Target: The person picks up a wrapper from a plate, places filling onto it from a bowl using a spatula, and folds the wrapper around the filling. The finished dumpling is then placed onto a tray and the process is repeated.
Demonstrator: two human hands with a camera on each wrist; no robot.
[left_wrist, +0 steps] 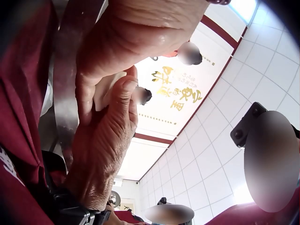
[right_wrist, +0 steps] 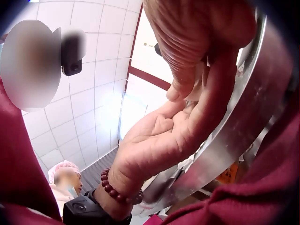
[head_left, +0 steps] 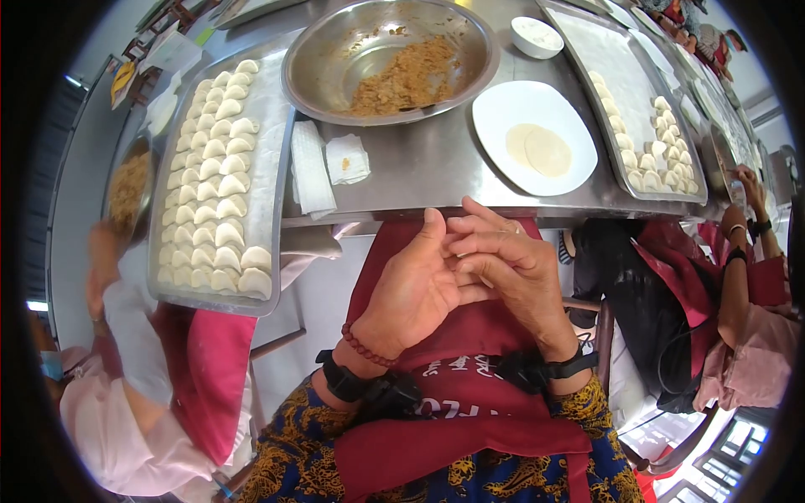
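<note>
My left hand, with a red bead bracelet at its wrist, meets my right hand in front of the apron, just short of the table edge. Between them sits a pale dough dumpling, mostly covered by fingers and hidden in the head view. The left fingers curl around the dough from one side. Opposite, the right thumb and fingers pinch it. Straight ahead on the table, a white plate carries two overlapping round dough wrappers.
A large steel bowl of orange-brown filling stands behind. Trays of folded dumplings lie left and right. A folded white cloth, a stained tissue and a small white bowl are nearby. People sit on both sides.
</note>
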